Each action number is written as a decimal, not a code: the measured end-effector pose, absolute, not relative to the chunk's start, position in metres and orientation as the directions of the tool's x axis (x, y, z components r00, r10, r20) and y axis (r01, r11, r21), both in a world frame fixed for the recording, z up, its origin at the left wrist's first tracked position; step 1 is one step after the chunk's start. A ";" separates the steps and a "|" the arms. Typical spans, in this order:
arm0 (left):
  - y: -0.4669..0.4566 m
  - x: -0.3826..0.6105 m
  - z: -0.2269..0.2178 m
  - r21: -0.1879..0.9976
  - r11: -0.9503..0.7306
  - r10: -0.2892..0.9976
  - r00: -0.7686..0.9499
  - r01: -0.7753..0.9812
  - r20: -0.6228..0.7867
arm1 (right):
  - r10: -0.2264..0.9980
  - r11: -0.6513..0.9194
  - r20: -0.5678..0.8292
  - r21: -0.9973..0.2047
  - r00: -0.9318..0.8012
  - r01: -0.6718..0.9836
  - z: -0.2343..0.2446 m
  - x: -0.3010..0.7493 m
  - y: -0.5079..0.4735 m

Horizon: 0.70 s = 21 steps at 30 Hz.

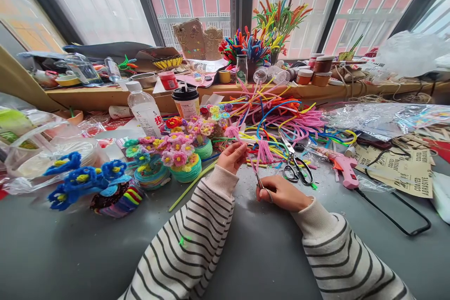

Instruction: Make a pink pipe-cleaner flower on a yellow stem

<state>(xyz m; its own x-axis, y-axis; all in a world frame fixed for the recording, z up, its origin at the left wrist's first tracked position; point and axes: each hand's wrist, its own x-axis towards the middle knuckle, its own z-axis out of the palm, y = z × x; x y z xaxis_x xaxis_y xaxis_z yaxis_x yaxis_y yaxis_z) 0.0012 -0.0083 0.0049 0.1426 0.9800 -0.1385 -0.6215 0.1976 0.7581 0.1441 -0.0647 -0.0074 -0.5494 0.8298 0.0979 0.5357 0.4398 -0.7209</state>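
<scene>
1. Head view: left hand [232,157] seemingly pinches a pink pipe cleaner [254,165], midway between the worktop's [260,248] side edges.
2. Right hand [283,192] holds scissors [259,182].
3. Potted flowers [178,151], toward left edge, look finished.
4. Loose pipe cleaners [309,121], toward far edge, look unused.

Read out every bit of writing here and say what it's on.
"COATED ABRASIVE", repeated: tan printed paper.
Red lettering, too blurred to read surely: clear plastic white-capped bottle.
Too small to read: black-lidded, cream-and-orange paper cup; red plastic jar.
Other lettering: too small or blurred.
</scene>
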 end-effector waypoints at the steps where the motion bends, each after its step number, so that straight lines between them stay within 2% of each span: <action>1: -0.008 0.001 0.005 0.761 0.199 0.980 0.143 -0.618 -0.140 | 0.835 0.435 0.100 -0.724 -0.541 0.536 -0.008 0.144 -0.064; 7: -0.006 0.001 0.002 0.769 0.170 0.985 0.114 -0.616 -0.126 | 0.869 0.377 0.092 -0.759 -0.486 0.531 -0.013 0.142 -0.062; 14: -0.004 -0.002 0.003 0.730 0.170 0.981 0.043 -0.662 -0.190 | 0.911 0.344 0.134 -0.767 -0.390 0.541 -0.020 0.140 -0.059; 21: -0.004 -0.002 0.003 0.724 0.166 0.983 0.055 -0.669 -0.174 | 0.888 0.348 0.096 -0.780 -0.451 0.521 -0.015 0.141 -0.062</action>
<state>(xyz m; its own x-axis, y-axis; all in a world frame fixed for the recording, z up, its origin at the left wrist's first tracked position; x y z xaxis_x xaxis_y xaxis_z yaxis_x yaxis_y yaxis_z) -0.0022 -0.0044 0.0029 0.0553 0.9831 -0.1744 -0.6693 0.1661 0.7242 0.1405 -0.0618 -0.0152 -0.4507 0.8875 0.0958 0.5205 0.3484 -0.7795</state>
